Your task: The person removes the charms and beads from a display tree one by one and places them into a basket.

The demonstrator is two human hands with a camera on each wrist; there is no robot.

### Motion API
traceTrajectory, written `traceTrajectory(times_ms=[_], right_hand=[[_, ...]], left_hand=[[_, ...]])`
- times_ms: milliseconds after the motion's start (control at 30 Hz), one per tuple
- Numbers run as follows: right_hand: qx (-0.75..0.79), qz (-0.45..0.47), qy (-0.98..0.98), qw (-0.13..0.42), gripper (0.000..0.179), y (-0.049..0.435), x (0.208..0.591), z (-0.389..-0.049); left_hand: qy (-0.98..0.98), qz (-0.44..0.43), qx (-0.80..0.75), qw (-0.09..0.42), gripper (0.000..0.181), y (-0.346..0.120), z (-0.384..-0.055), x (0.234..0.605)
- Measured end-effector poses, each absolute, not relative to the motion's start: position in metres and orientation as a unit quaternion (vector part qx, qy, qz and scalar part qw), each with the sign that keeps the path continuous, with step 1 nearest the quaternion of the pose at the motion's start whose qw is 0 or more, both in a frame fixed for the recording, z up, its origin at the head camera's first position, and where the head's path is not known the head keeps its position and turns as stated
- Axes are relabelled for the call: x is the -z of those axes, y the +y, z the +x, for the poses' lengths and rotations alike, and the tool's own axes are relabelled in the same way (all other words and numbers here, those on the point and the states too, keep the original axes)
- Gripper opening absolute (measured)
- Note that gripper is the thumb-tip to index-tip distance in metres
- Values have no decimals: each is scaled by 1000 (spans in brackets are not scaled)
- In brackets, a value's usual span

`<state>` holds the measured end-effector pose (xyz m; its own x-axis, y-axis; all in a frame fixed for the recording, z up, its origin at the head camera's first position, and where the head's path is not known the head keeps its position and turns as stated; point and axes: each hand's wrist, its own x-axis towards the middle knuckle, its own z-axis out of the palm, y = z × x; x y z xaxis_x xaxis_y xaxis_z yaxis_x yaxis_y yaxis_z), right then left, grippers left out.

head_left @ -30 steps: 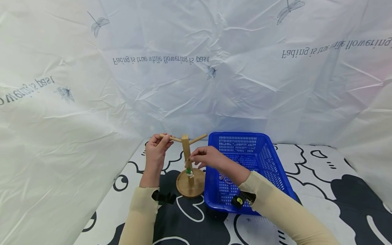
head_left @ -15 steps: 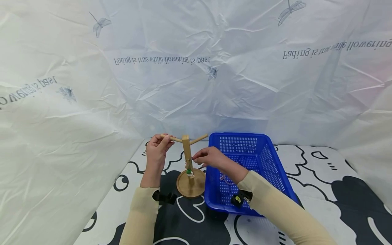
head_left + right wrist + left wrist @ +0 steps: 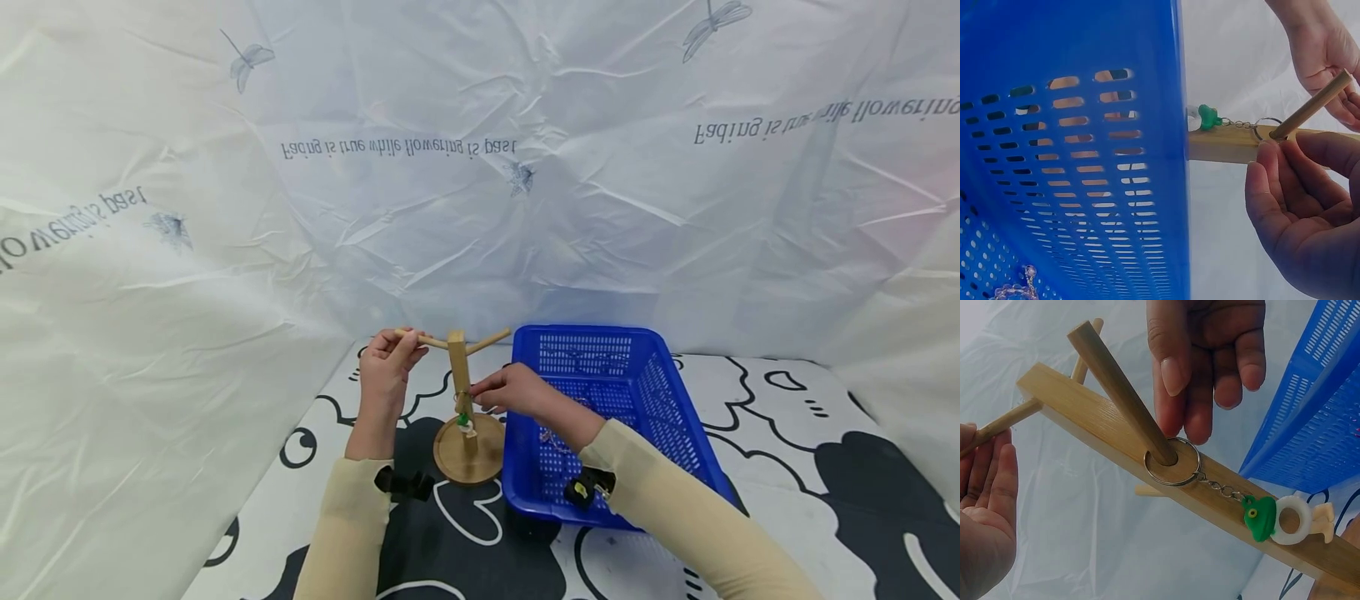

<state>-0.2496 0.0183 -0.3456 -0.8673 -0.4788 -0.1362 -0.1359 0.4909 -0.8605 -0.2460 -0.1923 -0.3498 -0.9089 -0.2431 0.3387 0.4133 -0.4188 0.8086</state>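
Note:
A wooden stand with slanted pegs rises from a round base (image 3: 453, 454) in the head view. My left hand (image 3: 382, 375) pinches one upper peg (image 3: 1013, 419) near its end. A keychain hangs on a lower peg (image 3: 1119, 394): its metal ring (image 3: 1147, 464) circles the peg's foot, and a short chain leads to a green frog-like head (image 3: 1261, 519), a white ring and a beige piece. My right hand (image 3: 517, 390) is beside the post, fingertips right at the keychain ring, thumb apart from the fingers in the left wrist view.
A blue perforated basket (image 3: 517, 492) stands just right of the stand, under my right forearm. Beaded, glittery pieces (image 3: 1016, 290) lie inside it. The table has a black-and-white cartoon cloth (image 3: 465, 567), and a white printed sheet (image 3: 420, 233) hangs behind.
My right hand draws slightly right from the keychain, then comes back to the post at the ring. My left hand keeps its grip on the upper peg.

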Motion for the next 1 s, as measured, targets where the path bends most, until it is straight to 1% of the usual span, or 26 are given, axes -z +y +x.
traceTrajectory(times_ms=[167, 300, 500, 700, 1000], right_hand=[[472, -180, 843, 184, 27, 21, 345, -243], [462, -187, 850, 169, 26, 21, 346, -239], [451, -173, 863, 148, 22, 18, 351, -237], [451, -170, 866, 134, 15, 12, 354, -240], [435, -168, 878, 108, 10, 5, 357, -240]], left_hand=[[-508, -82, 833, 202, 23, -190, -239, 350], [-505, -82, 834, 206, 21, -189, -232, 350], [-500, -77, 838, 204, 22, -184, -222, 350], [-510, -78, 830, 212, 25, -184, -223, 352], [-517, -78, 826, 210, 26, -183, -221, 351]])
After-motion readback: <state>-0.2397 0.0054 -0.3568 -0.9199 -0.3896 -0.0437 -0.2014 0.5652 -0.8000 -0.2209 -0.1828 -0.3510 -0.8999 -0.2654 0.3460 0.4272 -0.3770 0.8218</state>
